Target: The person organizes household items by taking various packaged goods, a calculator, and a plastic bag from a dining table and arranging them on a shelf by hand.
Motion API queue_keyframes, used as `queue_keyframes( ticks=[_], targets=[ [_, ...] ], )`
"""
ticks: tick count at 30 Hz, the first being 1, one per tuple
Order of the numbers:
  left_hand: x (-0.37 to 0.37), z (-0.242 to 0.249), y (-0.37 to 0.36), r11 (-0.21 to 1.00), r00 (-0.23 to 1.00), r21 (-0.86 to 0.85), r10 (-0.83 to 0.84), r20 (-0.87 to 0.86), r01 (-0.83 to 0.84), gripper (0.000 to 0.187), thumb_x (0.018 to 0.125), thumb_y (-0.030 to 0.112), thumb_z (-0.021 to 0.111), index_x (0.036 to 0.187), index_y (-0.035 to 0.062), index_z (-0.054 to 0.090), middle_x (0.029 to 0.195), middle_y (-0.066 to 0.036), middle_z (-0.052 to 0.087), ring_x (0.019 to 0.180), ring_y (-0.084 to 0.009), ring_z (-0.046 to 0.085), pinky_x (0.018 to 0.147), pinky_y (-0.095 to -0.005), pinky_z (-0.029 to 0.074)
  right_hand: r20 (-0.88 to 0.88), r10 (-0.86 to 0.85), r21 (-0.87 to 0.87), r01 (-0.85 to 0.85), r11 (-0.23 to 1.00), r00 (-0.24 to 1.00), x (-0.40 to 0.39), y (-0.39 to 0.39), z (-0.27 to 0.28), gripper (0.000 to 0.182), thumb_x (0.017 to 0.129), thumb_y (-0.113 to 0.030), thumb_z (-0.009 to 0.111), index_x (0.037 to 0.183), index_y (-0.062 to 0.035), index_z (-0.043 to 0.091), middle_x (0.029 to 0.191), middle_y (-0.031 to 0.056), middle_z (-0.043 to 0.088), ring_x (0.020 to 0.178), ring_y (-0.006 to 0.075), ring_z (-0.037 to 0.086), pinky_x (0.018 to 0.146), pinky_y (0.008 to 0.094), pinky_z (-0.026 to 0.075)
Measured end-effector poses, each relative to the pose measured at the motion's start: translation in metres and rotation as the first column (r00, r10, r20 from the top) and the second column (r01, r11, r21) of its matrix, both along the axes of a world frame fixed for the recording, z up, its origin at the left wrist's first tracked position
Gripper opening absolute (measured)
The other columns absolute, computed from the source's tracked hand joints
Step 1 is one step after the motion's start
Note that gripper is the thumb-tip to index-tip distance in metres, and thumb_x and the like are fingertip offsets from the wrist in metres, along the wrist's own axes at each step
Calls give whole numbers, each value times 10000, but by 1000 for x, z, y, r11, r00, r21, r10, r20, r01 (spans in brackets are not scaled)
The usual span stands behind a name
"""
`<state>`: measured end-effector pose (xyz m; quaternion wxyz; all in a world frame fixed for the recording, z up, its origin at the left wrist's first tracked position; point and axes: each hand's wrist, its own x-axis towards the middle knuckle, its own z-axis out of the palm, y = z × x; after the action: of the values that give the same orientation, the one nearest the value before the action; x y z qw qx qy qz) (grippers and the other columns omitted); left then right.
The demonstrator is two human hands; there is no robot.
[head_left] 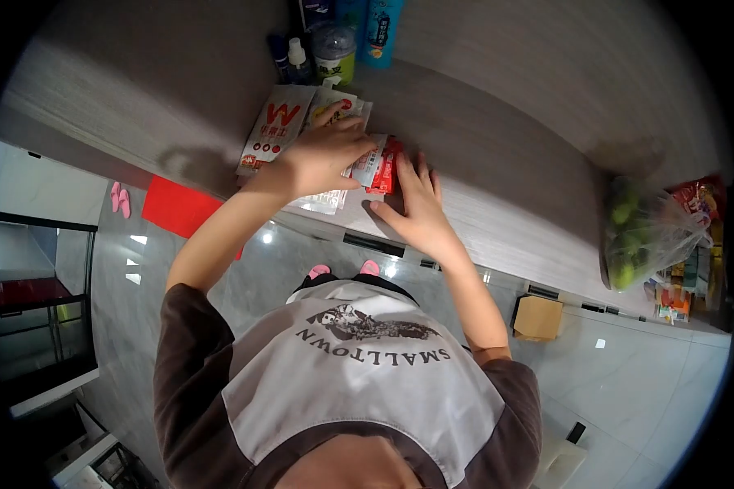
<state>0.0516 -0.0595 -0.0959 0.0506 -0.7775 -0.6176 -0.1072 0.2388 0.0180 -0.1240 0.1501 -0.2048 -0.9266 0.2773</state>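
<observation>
My left hand (322,159) lies over a group of packets on the wooden shelf, palm down and fingers apart. Under and around it are a white packet with a red W (279,122), a pale packet (326,102) and a silvery packet (322,201), partly covered by the hand. Red sachets (386,167) lie stacked between my two hands. Beside their right edge is my right hand (420,208), its fingers stretched out and thumb apart, with fingertips at or touching the sachets. Neither hand is wrapped round anything.
Behind the packets stand a green-labelled tub (334,61), a small spray bottle (298,61) and a blue tube (379,33). At the right, a plastic bag of green produce (632,232) sits by several snack packs. A cardboard box (537,318) is on the floor below.
</observation>
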Motion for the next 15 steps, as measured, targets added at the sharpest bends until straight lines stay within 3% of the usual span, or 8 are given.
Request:
queue_keyframes(
  ticks=[4,5,9,12,15],
  targets=[
    [-1,-3,-3,1000,999,18,-16,41,15,490,628,282,682,1033,62,514,996,-62,560,1114,-212,409,1037,-419,140,-11,-68,100,69,993,998,5,11,-5,635,743,-320,577,1228,18,344,1239,196,396,1221,390,229,997,467,167],
    [-2,-4,-5,999,998,40,-21,51,19,480,629,279,681,1026,63,519,992,-60,563,1114,-213,410,1036,-419,141,-34,-49,229,56,972,998,6,15,-10,549,749,-299,580,1183,-6,415,1199,158,451,1199,364,286,982,463,204],
    [-1,1,-9,1000,993,-1,-27,112,27,494,633,277,677,1051,69,513,1044,-67,545,1128,-221,400,1033,-425,143,-18,5,256,-1,967,1000,-2,5,-10,513,745,-299,581,1149,-11,453,1192,138,459,1180,354,320,967,453,236],
    [-1,-2,-9,999,996,-24,36,76,-34,592,630,326,684,1144,112,485,1188,-63,476,1177,-213,364,1038,-421,152,-50,-16,286,30,958,999,-7,-2,-3,537,730,-304,590,1154,-10,442,1175,149,466,1166,348,337,962,446,248],
    [-1,-2,-7,1000,992,-26,20,121,-17,627,623,334,686,1166,109,470,1205,-59,463,1183,-220,355,1037,-412,160,-100,-105,248,127,960,989,-8,-6,-5,577,707,-292,613,1175,-15,420,1165,166,465,1152,346,349,953,438,263]
  ],
)
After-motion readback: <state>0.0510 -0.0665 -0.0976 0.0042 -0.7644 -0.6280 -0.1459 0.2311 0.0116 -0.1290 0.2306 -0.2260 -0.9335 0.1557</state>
